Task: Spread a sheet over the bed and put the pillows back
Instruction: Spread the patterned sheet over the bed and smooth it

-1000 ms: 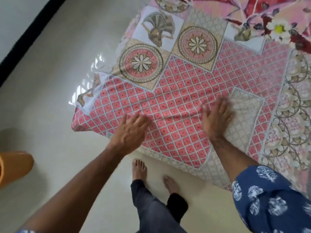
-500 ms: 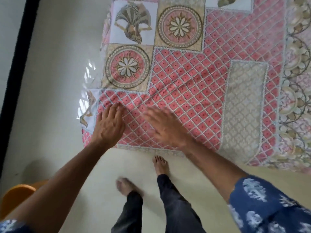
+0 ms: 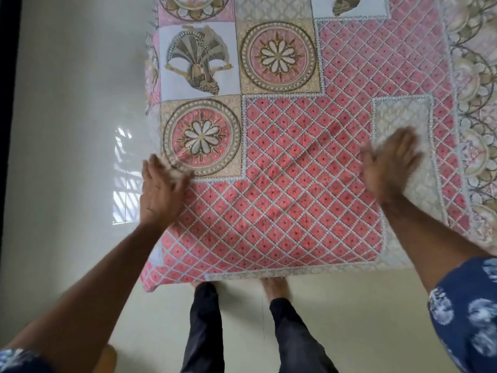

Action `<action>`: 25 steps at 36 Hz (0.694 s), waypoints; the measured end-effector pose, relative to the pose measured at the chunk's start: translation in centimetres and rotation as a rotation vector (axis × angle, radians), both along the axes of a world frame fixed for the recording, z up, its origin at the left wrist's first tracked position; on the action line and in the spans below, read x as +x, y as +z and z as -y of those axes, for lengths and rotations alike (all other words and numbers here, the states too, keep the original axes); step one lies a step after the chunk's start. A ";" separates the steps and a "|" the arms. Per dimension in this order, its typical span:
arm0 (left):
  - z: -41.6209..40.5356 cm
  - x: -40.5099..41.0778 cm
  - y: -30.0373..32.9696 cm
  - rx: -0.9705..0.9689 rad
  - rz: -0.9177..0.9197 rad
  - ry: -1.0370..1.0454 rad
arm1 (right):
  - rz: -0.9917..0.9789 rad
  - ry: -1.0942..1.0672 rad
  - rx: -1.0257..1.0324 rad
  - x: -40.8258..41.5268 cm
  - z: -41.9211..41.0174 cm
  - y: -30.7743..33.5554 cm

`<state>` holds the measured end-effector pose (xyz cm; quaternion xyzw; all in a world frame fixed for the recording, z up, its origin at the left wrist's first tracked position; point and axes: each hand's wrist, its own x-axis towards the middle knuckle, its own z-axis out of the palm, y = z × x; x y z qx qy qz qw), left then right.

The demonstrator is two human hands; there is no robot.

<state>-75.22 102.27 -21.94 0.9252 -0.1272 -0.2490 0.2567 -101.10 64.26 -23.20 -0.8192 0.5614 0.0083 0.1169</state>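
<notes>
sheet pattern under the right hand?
Right hand lies on a beige lattice panel of the sheet, bordering pink diamonds; head view.

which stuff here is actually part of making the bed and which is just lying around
Part of the job:
sheet, spread over the bed
left hand, flat at its left edge
right hand, flat on it further right

Just lying about:
orange object on the floor, bottom left, mostly hidden

No pillows in view.

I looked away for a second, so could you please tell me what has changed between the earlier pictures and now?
The right hand swept from beside the left hand out to the right across the sheet, onto its beige patch. The left hand stayed flat near the sheet's left edge. Both hands remain open, gripping nothing; the sheet still covers the bed corner.
</notes>
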 end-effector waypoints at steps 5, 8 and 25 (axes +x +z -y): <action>-1.3 3.5 -1.6 -0.212 -0.368 0.156 | -0.091 0.193 -0.049 5.7 -6.9 -0.3; -2.5 6.5 -3.8 -0.274 -0.485 0.300 | -0.133 0.321 -0.052 9.0 -11.2 -0.2; -4.0 11.8 -0.7 -0.509 -0.007 0.342 | -0.080 0.774 -0.020 19.8 -23.4 -0.2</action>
